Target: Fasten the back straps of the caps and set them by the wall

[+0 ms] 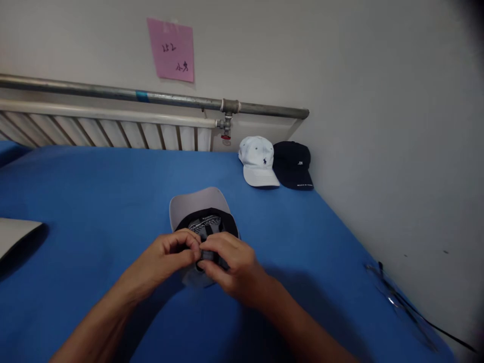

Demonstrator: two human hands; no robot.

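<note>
A grey cap (198, 202) lies upside down on the blue tabletop (113, 201), its brim pointing away from me and its dark inside facing up. My left hand (170, 254) pinches the cap's back strap from the left, thumb and forefinger together. From the right, my right hand (230, 262) grips the same dark strap between thumb and fingers. The fingertips of both hands nearly meet over the cap's rear opening. Fine details of the strap are hidden by the fingers.
A white cap (257, 160) and a black cap (293, 164) sit side by side at the back right. Glasses (393, 297) lie near the right edge. A white object (17, 233) is at far left. Behind the table run a radiator (151, 135) and a metal pipe (177, 99).
</note>
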